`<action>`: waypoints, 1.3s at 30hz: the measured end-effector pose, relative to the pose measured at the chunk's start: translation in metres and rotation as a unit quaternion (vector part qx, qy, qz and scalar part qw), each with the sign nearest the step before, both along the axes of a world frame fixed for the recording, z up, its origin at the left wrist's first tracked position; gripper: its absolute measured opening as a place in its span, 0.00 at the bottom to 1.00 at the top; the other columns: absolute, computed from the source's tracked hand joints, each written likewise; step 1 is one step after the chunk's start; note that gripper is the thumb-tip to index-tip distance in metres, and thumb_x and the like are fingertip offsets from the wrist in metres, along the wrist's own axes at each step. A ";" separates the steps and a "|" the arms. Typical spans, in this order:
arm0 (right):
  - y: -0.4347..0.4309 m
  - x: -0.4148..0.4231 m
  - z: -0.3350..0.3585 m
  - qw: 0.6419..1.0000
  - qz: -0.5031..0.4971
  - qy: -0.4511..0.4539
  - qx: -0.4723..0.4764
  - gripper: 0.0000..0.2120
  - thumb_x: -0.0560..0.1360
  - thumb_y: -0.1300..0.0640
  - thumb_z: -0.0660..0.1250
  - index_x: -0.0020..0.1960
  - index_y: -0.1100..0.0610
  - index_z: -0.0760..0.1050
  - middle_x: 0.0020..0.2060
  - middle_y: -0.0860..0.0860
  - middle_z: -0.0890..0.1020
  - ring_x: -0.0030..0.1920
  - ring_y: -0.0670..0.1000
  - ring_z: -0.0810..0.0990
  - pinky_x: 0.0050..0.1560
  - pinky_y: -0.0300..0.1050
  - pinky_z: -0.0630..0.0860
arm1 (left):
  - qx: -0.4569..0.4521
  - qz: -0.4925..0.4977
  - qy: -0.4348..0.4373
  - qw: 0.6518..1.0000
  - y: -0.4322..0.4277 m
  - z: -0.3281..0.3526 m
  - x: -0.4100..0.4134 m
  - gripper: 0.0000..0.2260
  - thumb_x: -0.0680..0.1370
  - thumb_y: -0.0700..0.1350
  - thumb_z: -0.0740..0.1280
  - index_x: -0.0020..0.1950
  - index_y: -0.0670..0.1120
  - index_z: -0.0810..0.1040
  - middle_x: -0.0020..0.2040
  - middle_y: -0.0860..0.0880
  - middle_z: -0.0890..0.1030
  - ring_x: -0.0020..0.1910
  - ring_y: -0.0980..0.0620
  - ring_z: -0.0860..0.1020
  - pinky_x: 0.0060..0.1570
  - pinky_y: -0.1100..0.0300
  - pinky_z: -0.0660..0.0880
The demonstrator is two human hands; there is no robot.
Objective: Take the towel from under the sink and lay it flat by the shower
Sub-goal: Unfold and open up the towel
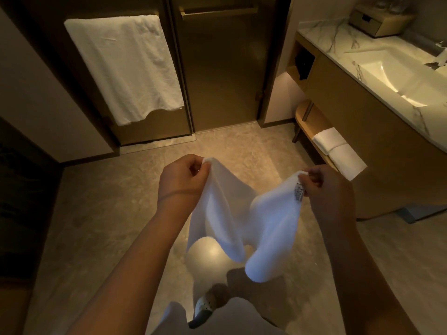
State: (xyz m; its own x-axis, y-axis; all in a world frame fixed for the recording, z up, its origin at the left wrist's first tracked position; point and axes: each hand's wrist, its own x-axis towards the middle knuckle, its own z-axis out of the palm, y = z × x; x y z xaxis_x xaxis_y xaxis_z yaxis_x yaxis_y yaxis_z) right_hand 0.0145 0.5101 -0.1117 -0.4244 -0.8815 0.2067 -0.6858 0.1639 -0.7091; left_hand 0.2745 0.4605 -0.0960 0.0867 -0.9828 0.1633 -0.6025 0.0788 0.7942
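In front of the shower door (222, 68), left hand (181, 180) and right hand (326, 189) pinch the towel's (242, 218) top corners, unfolding it midair; next, probably lower it flat onto the floor (108, 213).

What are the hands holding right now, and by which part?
Both hold the towel: the left hand pinches one top corner, the right hand pinches the other, by the label. The rest hangs above the floor.

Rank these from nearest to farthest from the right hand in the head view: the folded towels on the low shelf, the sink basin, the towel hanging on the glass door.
From the right hand:
1. Folded towels, just up and right on the shelf under the vanity.
2. Sink basin, farther up and right, in the countertop.
3. Hanging towel, far across on the left door.
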 end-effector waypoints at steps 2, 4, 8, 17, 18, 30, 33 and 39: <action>0.002 -0.009 -0.005 1.000 -0.012 0.017 0.001 0.07 0.76 0.55 0.66 0.52 0.55 0.77 0.42 0.49 0.80 0.41 0.46 0.78 0.41 0.39 0.73 | 0.011 0.011 -0.014 1.000 -0.001 -0.005 0.000 0.05 0.77 0.51 0.65 0.43 0.55 0.80 0.35 0.57 0.80 0.36 0.61 0.77 0.35 0.63 0.72; 0.003 -0.021 -0.008 0.999 -0.034 0.020 -0.012 0.06 0.76 0.56 0.66 0.52 0.56 0.77 0.42 0.49 0.79 0.41 0.46 0.77 0.42 0.41 0.72 | 0.015 0.038 -0.017 0.999 -0.003 -0.008 0.002 0.06 0.77 0.52 0.65 0.44 0.53 0.81 0.36 0.56 0.80 0.36 0.60 0.77 0.36 0.62 0.73; 0.005 -0.048 -0.016 0.998 -0.047 0.039 0.003 0.06 0.75 0.59 0.66 0.51 0.58 0.76 0.42 0.53 0.81 0.42 0.49 0.76 0.44 0.45 0.74 | 0.022 0.079 -0.030 0.996 -0.006 -0.015 0.002 0.09 0.78 0.52 0.64 0.48 0.50 0.82 0.38 0.54 0.80 0.38 0.57 0.77 0.40 0.59 0.75; 0.004 -0.078 -0.034 0.997 -0.034 0.061 0.012 0.07 0.76 0.60 0.64 0.53 0.59 0.78 0.46 0.57 0.82 0.42 0.47 0.74 0.44 0.43 0.71 | 0.026 0.087 -0.033 0.995 -0.005 -0.026 -0.026 0.10 0.78 0.51 0.64 0.50 0.49 0.82 0.40 0.54 0.80 0.40 0.56 0.78 0.41 0.60 0.74; 0.003 -0.080 -0.035 0.998 -0.031 0.062 0.012 0.07 0.77 0.60 0.64 0.53 0.60 0.78 0.46 0.57 0.82 0.42 0.48 0.74 0.44 0.44 0.72 | 0.025 0.085 -0.031 0.996 -0.005 -0.027 -0.027 0.10 0.78 0.51 0.64 0.50 0.49 0.82 0.40 0.53 0.80 0.40 0.56 0.78 0.41 0.61 0.73; -0.034 -0.091 -0.047 0.998 -0.007 0.056 0.027 0.10 0.77 0.59 0.63 0.56 0.58 0.77 0.48 0.56 0.82 0.45 0.48 0.76 0.48 0.45 0.74 | 0.064 0.080 -0.007 0.995 -0.038 -0.041 -0.051 0.05 0.77 0.53 0.65 0.43 0.60 0.78 0.36 0.62 0.79 0.37 0.63 0.78 0.35 0.64 0.73; -0.057 -0.094 -0.052 0.998 -0.006 0.056 0.038 0.09 0.78 0.58 0.62 0.55 0.57 0.77 0.47 0.55 0.82 0.44 0.47 0.75 0.46 0.43 0.71 | 0.055 0.066 -0.012 0.996 -0.060 -0.047 -0.055 0.07 0.78 0.52 0.64 0.48 0.55 0.82 0.37 0.60 0.80 0.38 0.61 0.79 0.37 0.61 0.76; -0.132 -0.094 -0.054 0.996 -0.005 0.063 0.061 0.09 0.79 0.56 0.61 0.54 0.56 0.77 0.48 0.54 0.81 0.45 0.46 0.73 0.47 0.42 0.69 | 0.039 0.049 -0.010 0.998 -0.135 -0.053 -0.060 0.10 0.78 0.51 0.64 0.51 0.49 0.83 0.41 0.53 0.83 0.40 0.57 0.79 0.40 0.59 0.77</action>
